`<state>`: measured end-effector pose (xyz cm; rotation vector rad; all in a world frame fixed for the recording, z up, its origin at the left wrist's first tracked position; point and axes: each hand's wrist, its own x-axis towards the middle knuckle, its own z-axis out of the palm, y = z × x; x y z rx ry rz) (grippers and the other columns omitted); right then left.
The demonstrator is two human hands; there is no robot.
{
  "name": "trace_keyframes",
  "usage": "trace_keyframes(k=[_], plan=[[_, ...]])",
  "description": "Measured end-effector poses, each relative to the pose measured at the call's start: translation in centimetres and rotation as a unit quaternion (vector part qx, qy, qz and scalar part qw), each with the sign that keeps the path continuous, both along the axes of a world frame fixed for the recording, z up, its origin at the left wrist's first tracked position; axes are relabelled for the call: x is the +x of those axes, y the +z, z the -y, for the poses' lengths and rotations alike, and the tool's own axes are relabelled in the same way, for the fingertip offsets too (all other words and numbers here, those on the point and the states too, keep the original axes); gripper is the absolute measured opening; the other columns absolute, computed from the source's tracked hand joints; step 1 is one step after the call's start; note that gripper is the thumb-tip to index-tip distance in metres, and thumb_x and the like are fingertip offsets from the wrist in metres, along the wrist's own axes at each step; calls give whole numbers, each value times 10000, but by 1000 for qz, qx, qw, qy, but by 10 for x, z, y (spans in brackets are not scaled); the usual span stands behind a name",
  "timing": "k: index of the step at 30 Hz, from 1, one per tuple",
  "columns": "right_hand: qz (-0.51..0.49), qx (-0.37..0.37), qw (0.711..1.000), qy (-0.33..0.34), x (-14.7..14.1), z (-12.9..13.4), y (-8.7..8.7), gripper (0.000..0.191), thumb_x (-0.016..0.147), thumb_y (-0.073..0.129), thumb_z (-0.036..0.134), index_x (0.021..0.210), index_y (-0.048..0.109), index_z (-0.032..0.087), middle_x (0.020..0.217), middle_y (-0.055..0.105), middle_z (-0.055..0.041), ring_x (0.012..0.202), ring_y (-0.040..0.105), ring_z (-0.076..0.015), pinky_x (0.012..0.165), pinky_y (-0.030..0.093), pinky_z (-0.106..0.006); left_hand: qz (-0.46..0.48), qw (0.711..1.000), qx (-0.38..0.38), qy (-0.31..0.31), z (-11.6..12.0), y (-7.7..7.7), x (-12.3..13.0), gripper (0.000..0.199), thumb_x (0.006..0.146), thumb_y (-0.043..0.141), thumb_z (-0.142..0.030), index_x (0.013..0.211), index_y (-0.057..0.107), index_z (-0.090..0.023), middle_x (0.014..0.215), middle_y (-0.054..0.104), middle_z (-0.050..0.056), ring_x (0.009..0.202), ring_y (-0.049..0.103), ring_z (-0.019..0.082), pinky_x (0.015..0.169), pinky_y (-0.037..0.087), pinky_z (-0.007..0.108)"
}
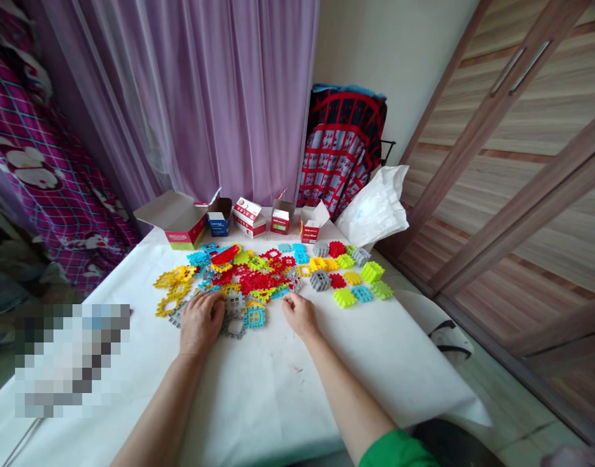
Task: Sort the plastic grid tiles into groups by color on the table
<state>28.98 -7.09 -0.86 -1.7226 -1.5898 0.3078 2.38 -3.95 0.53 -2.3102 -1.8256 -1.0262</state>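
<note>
A heap of flat plastic interlocking building pieces (263, 281) in red, yellow, blue, green and grey lies on the white-covered table. My left hand (201, 322) rests at the heap's near left edge, fingers curled down beside grey pieces (235, 302); what they hold, if anything, is hidden. At the near right edge is my right hand (300, 314), its fingers bent together close to a blue piece (280, 294). I cannot make out whether it grips anything. Between the hands lies a blue square window-frame piece (255, 317), next to a grey frame piece (236, 327).
Pieces in separate small stacks, such as a green one (373, 272) and a grey one (320, 280), stand right of the heap. Several open cardboard boxes (249, 218) line the back edge. A white plastic bag (375, 204) sits at the back right corner. A blurred-out object (76, 360) lies left.
</note>
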Motion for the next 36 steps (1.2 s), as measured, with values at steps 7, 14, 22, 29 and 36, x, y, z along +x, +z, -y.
trace_keyframes(k=[7,14,22,29,36], plan=[[23,-21,999,-27,-5,0,7,179,852,541,245,865,719,259,811,760,4,727,672,-143,665,427,-196,-22,999,0,-26,-1,0,-2,381,883,435,-447,1009,731,-244,1072,762,65,1149,617,288,1049,436,465],[22,-29,999,-39,-8,-2,14,173,858,548,213,862,715,256,825,769,6,738,683,-145,644,408,-202,-16,999,-11,-46,-3,5,-6,411,866,436,-500,921,756,-248,1050,773,69,1163,624,302,1064,444,463],[16,-32,998,-44,-7,-5,20,168,854,561,212,860,719,268,794,769,5,704,691,-148,611,417,-196,-9,999,-35,-40,-5,4,-9,428,840,435,-530,906,765,-265,1020,783,47,1183,620,302,1052,464,431],[8,-39,999,-36,-5,-9,18,171,854,568,236,895,731,271,784,771,-4,703,700,-158,604,417,-201,8,996,-59,-63,-7,6,-8,460,806,454,-595,884,777,-277,1039,780,56,1183,623,316,1067,451,461],[-46,16,998,-38,0,-24,6,207,851,524,267,859,729,238,716,744,-24,654,677,-168,606,433,-213,20,996,-87,3,-3,24,-6,501,860,381,-595,843,760,-268,862,791,24,814,719,206,731,552,280]])
